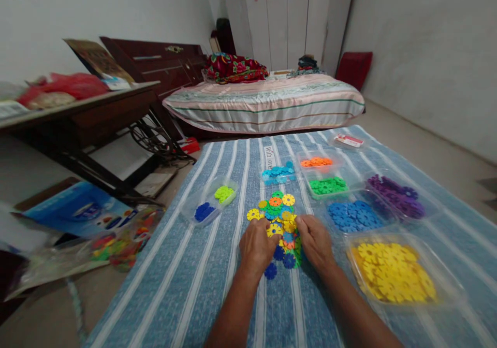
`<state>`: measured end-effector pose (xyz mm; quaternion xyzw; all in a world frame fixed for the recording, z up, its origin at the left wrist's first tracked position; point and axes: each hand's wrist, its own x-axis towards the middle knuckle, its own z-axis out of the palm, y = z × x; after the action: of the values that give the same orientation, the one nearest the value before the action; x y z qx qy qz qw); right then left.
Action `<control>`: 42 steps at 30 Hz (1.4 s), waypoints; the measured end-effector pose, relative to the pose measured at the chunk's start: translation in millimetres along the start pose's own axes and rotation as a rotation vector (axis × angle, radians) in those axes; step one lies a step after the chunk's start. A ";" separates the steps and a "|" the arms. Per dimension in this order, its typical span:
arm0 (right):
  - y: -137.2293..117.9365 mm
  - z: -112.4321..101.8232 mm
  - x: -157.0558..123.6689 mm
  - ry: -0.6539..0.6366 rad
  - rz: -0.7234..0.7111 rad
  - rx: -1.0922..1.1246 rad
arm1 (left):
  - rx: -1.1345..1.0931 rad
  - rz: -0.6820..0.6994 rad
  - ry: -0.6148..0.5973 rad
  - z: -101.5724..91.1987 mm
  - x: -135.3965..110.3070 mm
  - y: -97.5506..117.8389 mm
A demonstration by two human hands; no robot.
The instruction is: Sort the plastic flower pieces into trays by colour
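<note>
A mixed heap of plastic flower discs (pixel 274 211) in yellow, green, orange and blue lies on the striped cloth between my two hands. My left hand (pixel 257 248) is closed at the heap's left side, its thumb and fingers around a yellow flower disc (pixel 275 229). On the opposite side my right hand (pixel 316 242) is closed too, its fingertips at several yellow flower discs (pixel 289 222). Its lower fingers are hidden behind the hand. Dark blue flower discs (pixel 271 271) lie loose near my left thumb.
Clear tubs hold sorted discs: yellow (pixel 392 273), blue (pixel 354 216), purple (pixel 396 195), green (pixel 328 185), orange (pixel 316 162) and light blue (pixel 278 173). A left-hand tub (pixel 194 203) holds dark blue and lime discs. Beyond the cloth (pixel 217 265) stands a bed (pixel 264 102).
</note>
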<state>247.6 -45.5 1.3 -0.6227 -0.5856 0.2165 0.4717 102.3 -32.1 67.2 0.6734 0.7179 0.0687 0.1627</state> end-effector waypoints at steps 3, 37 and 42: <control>0.2 0.8 0.3 0.006 -0.009 0.007 | 0.002 0.006 0.014 0.1 1.4 -1.7; -0.7 3.6 2.5 0.022 -0.018 0.008 | -1.016 -0.063 -0.010 -8.4 15.2 20.7; 0.7 5.1 3.7 0.022 -0.027 -0.008 | -1.032 -0.036 -0.025 -3.7 20.7 25.1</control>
<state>244.6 -40.2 -0.6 -0.6188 -0.5898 0.2009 0.4785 123.9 -9.1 75.7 0.4935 0.6001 0.4032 0.4835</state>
